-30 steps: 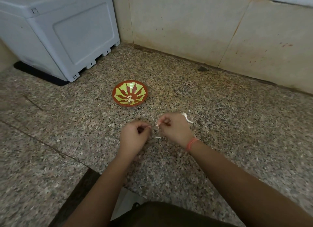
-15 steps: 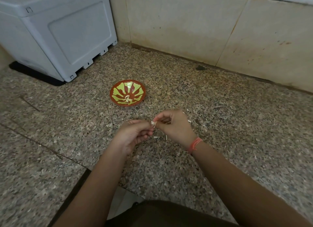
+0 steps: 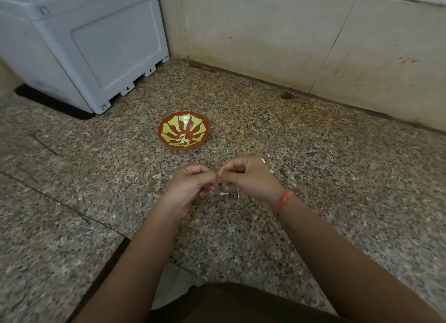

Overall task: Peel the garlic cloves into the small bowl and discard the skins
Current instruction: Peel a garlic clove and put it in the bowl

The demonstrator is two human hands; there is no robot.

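Observation:
A small red bowl with a green leaf pattern sits on the granite counter, a few pale peeled cloves lying in its bottom. In front of it my left hand and my right hand meet fingertip to fingertip, both pinching one garlic clove that is almost wholly hidden by the fingers. White skin scraps lie on the counter just under and behind my right hand.
A grey plastic appliance stands on a black mat at the back left. Beige wall tiles close off the back. The counter's front edge runs close to my body at the lower left.
My hands, a small gap apart a second ago, have come together and now both pinch the clove between them. The bowl has not moved.

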